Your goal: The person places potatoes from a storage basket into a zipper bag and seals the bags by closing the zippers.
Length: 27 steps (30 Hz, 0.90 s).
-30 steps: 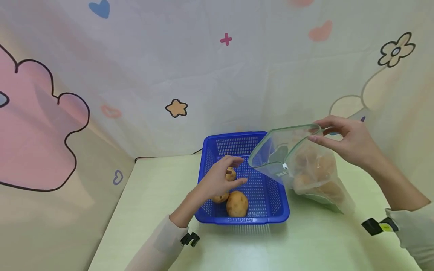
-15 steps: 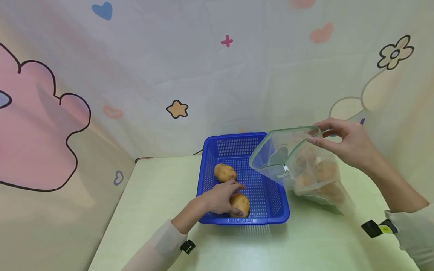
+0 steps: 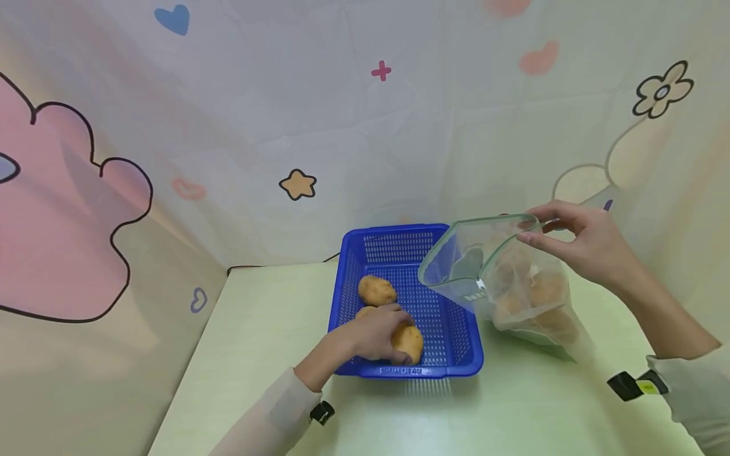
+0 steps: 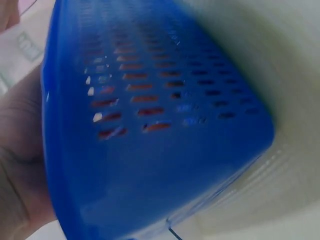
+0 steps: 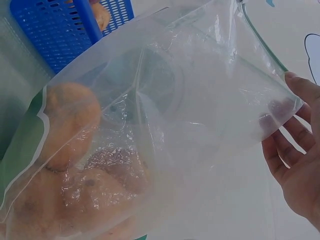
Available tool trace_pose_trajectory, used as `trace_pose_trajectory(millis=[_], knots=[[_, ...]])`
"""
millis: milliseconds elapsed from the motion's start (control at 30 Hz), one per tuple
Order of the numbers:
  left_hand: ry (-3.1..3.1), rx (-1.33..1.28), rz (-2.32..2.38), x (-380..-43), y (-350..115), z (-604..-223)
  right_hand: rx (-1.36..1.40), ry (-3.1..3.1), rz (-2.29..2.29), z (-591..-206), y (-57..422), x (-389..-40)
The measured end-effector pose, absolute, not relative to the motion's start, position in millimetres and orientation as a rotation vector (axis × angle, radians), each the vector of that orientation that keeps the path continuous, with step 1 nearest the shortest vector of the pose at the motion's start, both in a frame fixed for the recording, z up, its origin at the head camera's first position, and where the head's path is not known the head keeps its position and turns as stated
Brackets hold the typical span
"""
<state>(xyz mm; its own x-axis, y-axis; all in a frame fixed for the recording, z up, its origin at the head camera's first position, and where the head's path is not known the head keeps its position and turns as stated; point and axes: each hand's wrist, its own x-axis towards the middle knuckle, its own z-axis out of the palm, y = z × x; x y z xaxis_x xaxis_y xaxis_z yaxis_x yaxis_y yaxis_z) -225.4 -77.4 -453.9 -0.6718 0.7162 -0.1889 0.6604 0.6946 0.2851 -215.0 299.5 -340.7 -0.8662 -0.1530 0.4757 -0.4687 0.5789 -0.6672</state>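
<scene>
Inside the blue plastic basket (image 3: pixel 463 369), my left hand (image 3: pixel 373 332) curls its fingers and thumb round a potato (image 3: pixel 409 344) near the front wall. Another potato (image 3: pixel 365 311) is partly covered by that hand, and a further potato (image 3: pixel 376 291) lies just behind. The left wrist view mostly shows the basket's outer wall (image 4: pixel 140 170), with part of the hand (image 4: pixel 22 150) beyond its rim. My right hand (image 3: pixel 593 244) pinches the green-edged rim of a clear zip bag (image 3: pixel 456 292), holding its mouth open toward the basket. Several potatoes (image 5: pixel 72 125) fill the bag's bottom.
The bag rests on the pale table (image 3: pixel 268 329), right of the basket and overlapping its right rim in the head view. A patterned curtain (image 3: pixel 319 126) stands close behind the basket. A thin dark cable (image 3: pixel 245 266) runs along the table's back edge.
My left hand has moved down and forward from above the basket onto the front potato and closed round it, uncovering the rear potato. The right hand and bag have hardly moved.
</scene>
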Motion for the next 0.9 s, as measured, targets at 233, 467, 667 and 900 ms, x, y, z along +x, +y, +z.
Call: trace_pose_trajectory(millis=[233,467,667,900], knots=[[2.502,1.008,0.838,-241,-100,-427,0.529,-2.425,1.2,-340,299,-219],[2.509,0.97,1.169,-257,-114,-383,0.497,-2.457,1.201,-339,297,-219],[2.517,1.152,1.33,-265,-89,-356,0.493,-2.476,1.204,-342,294,-218],[2.457,1.338,1.38,-266,-43,-343,0.525,-2.45,1.216,-344,291,-218]])
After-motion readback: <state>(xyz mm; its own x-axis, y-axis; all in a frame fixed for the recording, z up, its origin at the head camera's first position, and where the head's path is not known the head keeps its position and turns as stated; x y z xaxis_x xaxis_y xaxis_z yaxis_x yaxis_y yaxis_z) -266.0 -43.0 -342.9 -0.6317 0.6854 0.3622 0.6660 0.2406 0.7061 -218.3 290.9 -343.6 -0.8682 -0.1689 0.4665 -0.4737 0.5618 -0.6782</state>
